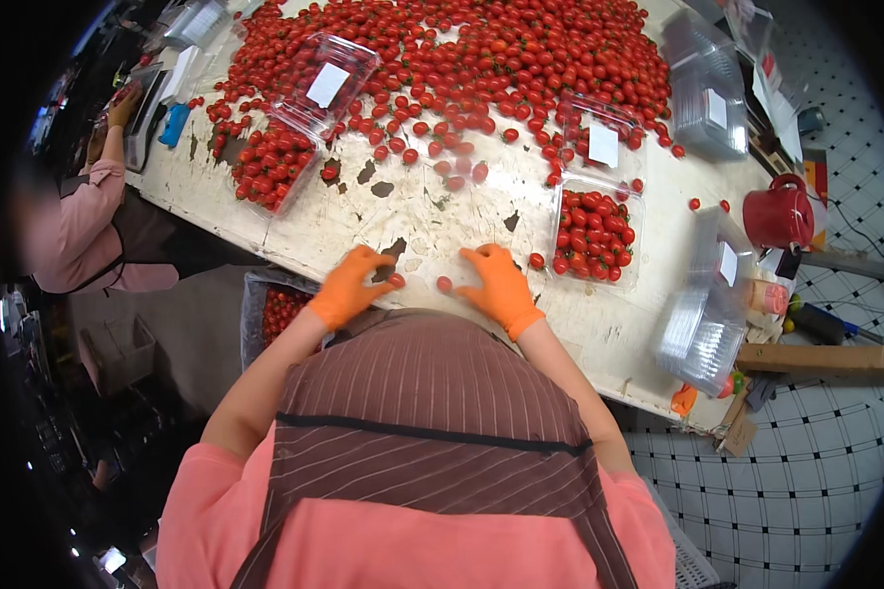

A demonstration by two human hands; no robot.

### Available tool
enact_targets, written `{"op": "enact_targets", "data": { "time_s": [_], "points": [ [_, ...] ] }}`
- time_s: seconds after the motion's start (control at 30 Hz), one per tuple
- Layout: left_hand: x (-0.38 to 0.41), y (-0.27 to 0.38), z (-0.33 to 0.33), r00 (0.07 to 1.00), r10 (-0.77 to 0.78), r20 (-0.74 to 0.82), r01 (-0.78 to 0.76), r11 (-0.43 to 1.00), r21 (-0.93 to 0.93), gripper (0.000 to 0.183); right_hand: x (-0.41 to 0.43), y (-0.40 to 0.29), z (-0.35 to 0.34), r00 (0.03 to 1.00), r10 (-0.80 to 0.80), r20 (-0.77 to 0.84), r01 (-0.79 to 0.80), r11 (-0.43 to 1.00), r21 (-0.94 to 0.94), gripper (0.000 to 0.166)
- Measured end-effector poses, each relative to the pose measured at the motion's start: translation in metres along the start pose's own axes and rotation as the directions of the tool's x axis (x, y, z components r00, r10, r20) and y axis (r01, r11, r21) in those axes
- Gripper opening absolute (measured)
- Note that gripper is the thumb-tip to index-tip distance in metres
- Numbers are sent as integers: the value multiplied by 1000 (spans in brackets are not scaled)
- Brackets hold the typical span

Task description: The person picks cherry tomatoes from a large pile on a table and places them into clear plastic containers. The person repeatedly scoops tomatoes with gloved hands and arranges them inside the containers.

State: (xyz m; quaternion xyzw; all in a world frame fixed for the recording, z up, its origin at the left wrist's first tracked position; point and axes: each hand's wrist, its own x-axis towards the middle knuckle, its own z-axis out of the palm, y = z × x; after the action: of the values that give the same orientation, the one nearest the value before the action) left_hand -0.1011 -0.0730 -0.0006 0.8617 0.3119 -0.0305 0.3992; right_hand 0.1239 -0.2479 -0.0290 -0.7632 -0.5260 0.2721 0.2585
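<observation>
My left hand (pixel 355 284), in an orange glove, is low over the near edge of the table with thumb and fingers spread. A cherry tomato (pixel 396 280) is at its thumb tip; whether they touch I cannot tell. My right hand (pixel 498 286), gloved alike, curves open beside another cherry tomato (pixel 444 283). To its right a hinged clear plastic clamshell box (pixel 637 271) lies with its lid back, filled with cherry tomatoes (pixel 593 234). A second filled clamshell (pixel 283 206) stands tilted at left. Beyond them spreads a large heap of cherry tomatoes (pixel 516 51), some blurred ones nearer.
Stacked clear plastic boxes (pixel 707 309) line the right side, with more stacks (pixel 707 103) behind. A red mug (pixel 779 212) stands beyond them. At left a co-worker's gloved hand (pixel 124 107) is near a scale (pixel 146 118). Below the table edge is a lined crate (pixel 253 313) of tomatoes.
</observation>
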Motion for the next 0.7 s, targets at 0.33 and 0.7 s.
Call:
{"op": "enact_targets", "data": {
  "time_s": [0.33,0.7],
  "points": [
    [72,-27,27,945,295,143,-274,950,-150,23,40,4,34,973,-229,25,223,964,148,22],
    [185,24,-1,998,50,-41,-54,995,-87,78,148,8,-7,988,104,-114,-110,993,-45,78]
  ]
}}
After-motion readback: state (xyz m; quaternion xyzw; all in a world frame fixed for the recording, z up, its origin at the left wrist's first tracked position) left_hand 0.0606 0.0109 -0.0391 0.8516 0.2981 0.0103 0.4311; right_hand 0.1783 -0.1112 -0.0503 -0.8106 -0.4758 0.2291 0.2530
